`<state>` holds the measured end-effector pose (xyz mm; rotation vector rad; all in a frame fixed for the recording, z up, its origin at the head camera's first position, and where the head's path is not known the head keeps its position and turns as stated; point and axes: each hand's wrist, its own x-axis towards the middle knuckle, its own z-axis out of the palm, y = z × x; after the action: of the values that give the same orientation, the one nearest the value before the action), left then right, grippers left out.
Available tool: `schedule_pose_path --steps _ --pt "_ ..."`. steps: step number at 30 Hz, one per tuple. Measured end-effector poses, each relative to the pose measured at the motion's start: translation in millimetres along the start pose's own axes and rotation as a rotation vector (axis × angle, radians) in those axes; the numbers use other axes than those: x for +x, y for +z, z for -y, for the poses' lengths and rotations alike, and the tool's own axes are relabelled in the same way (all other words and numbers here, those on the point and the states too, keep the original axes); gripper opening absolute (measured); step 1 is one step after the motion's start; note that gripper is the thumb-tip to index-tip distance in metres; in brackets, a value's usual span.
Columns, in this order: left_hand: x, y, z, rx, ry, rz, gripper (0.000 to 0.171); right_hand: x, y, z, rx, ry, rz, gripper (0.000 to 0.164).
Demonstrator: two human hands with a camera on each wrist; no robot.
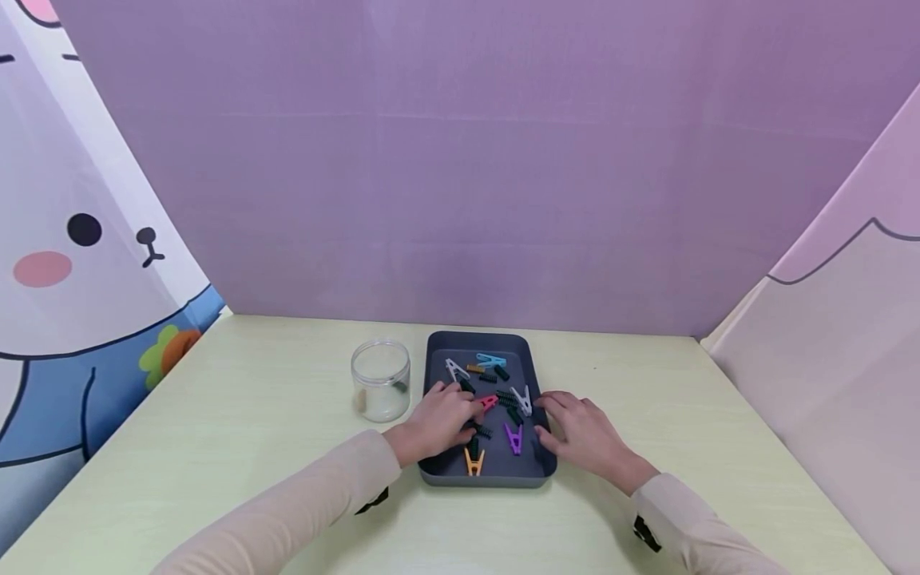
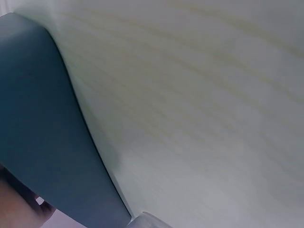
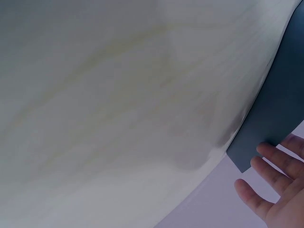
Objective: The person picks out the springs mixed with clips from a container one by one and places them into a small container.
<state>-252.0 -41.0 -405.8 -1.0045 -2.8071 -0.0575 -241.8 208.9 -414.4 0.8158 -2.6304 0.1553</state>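
A dark grey tray [image 1: 446, 477] holds small spring clips and several dark green ribbed pieces. My left hand [image 1: 442, 419] reaches over its left side, fingers spread low among the pieces, with thumb and forefinger apart. Right at its forefinger lies a red clip [image 1: 488, 402]. My right hand [image 1: 585, 435] is at the tray's right rim with loosely extended fingers, close to a white clip [image 1: 522, 401] and a purple clip [image 1: 513, 438]. In the right wrist view, its fingers [image 3: 273, 171] are spread beside the tray's outer wall [image 3: 280, 99].
Left of the tray stands a clear jar [image 1: 381, 382] without a lid, with small things showing low inside it. In the tray also lie an orange clip [image 1: 473, 461], a light blue clip [image 1: 492, 360] and another white clip [image 1: 456, 369]. A purple cloth wall [image 1: 460, 200] rises behind the table.
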Motion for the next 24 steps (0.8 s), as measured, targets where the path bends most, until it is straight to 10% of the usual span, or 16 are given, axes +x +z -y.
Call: schedule_pose_path --steps 24 --pt "-3.3 -33.0 12.3 -0.009 -0.005 -0.113 0.016 0 -2 1 -0.006 -0.008 -0.016 0.037"
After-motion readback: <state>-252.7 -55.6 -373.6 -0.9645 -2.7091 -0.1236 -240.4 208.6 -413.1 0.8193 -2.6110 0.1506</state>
